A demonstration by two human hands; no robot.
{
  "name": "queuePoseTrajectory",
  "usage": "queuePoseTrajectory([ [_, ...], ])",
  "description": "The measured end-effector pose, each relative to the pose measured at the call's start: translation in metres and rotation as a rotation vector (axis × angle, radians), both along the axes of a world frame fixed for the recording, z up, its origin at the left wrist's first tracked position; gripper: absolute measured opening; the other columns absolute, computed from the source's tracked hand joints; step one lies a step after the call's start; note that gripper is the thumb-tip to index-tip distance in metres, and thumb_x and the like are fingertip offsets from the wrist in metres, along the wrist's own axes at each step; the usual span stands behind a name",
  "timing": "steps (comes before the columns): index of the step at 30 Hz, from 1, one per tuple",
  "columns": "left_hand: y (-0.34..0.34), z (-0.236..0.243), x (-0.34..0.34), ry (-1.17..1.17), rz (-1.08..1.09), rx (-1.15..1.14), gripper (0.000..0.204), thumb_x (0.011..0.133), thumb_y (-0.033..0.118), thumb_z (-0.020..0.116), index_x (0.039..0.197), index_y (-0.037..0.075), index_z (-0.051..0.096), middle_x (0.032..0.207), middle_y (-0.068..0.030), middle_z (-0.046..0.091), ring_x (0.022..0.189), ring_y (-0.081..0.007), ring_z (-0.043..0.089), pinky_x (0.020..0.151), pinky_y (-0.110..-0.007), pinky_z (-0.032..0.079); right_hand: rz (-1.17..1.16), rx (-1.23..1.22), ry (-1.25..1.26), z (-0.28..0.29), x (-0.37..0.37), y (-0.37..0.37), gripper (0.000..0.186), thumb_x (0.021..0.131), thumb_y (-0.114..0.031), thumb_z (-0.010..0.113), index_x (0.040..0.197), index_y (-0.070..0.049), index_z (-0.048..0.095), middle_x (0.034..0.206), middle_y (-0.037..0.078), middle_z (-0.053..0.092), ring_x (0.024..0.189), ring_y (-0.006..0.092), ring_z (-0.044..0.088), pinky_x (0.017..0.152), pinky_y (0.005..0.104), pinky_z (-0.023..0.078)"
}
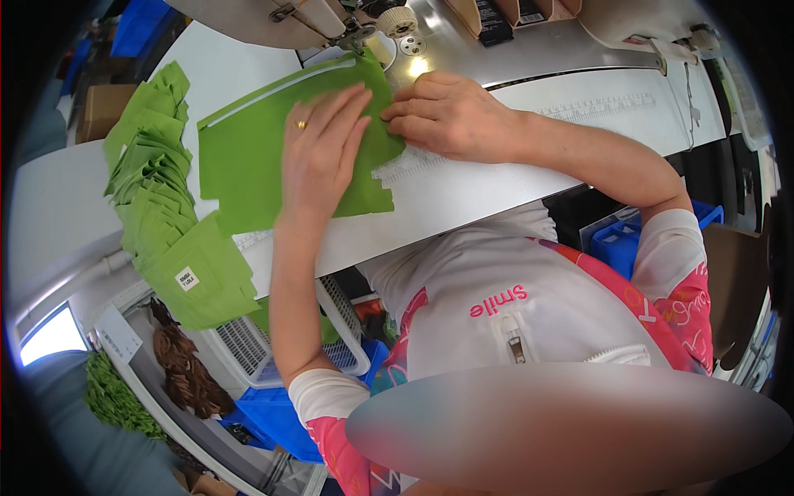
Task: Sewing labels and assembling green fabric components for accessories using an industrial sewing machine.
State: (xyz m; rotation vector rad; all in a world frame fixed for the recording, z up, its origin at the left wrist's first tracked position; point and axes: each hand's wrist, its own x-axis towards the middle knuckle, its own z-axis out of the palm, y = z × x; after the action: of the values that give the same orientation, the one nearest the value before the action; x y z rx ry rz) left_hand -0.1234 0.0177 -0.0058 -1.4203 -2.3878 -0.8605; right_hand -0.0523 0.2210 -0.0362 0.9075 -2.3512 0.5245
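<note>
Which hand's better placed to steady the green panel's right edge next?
Right, probably: the right hand has its fingers at that edge of the green panel; the left hand is over its middle, farther away.

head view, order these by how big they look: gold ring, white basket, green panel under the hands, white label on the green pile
1. green panel
2. white basket, partly hidden
3. white label
4. gold ring

Your left hand [318,157] is covering part of the cloth [248,157], your right forearm [579,149] is hiding some ruler marks [600,107], and the view's top edge is cutting off the sewing machine [256,18]
</note>
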Motion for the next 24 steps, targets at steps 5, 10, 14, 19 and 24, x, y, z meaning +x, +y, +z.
queuePoseTrajectory([
  [5,0.01,-0.013,-0.037,0.171,-0.098,-0.042,0.01,0.08,0.009,0.066,0.089,0.004,0.064,0.095,-0.005,0.065,0.084,-0.0272,0.06,0.078,-0.036,0.046,0.004,0.033,0.0,0.005,0.003,-0.007,0.022,0.069,-0.008,0.063,0.089,0.0,0.063,0.097,0.01,0.066,0.087,0.0219,0.062,0.074,0.0332,0.05],
  [10,0.003,-0.014,-0.051,0.138,-0.054,-0.135,0.016,0.077,0.016,0.071,0.085,0.006,0.061,0.084,-0.0035,0.06,0.08,-0.0255,0.058,0.079,-0.038,0.046,0.045,0.046,0.007,0.002,-0.001,-0.015,0.023,0.07,-0.008,0.06,0.091,0.0,0.062,0.103,0.011,0.065,0.089,0.0223,0.062,0.074,0.0331,0.05],
  [14,0.003,-0.015,-0.047,0.119,-0.023,-0.078,0.017,0.074,0.017,0.073,0.082,0.006,0.062,0.083,-0.0042,0.059,0.078,-0.0266,0.057,0.077,-0.039,0.046,0.049,0.07,-0.028,0.003,0.0,-0.014,0.024,0.071,-0.008,0.059,0.093,0.0,0.062,0.106,0.01,0.064,0.091,0.0219,0.062,0.074,0.0329,0.05],
  [19,-0.013,-0.004,-0.014,0.12,-0.111,-0.044,0.023,0.072,0.017,0.074,0.09,0.007,0.063,0.09,-0.0051,0.061,0.083,-0.0272,0.058,0.083,-0.041,0.045,0.055,-0.065,-0.135,-0.001,-0.002,-0.011,0.02,0.071,-0.007,0.065,0.091,-0.003,0.064,0.1,0.007,0.066,0.089,0.0222,0.062,0.074,0.0335,0.051],
  [24,-0.02,-0.003,0.03,-0.146,-0.002,-0.021,0.023,0.071,0.015,0.074,0.09,0.007,0.063,0.095,-0.0061,0.063,0.086,-0.0266,0.059,0.085,-0.042,0.045,0.047,-0.193,-0.284,0.004,-0.004,-0.011,0.019,0.074,-0.005,0.069,0.092,-0.004,0.065,0.096,0.006,0.065,0.087,0.024,0.061,0.073,0.0335,0.052],
])
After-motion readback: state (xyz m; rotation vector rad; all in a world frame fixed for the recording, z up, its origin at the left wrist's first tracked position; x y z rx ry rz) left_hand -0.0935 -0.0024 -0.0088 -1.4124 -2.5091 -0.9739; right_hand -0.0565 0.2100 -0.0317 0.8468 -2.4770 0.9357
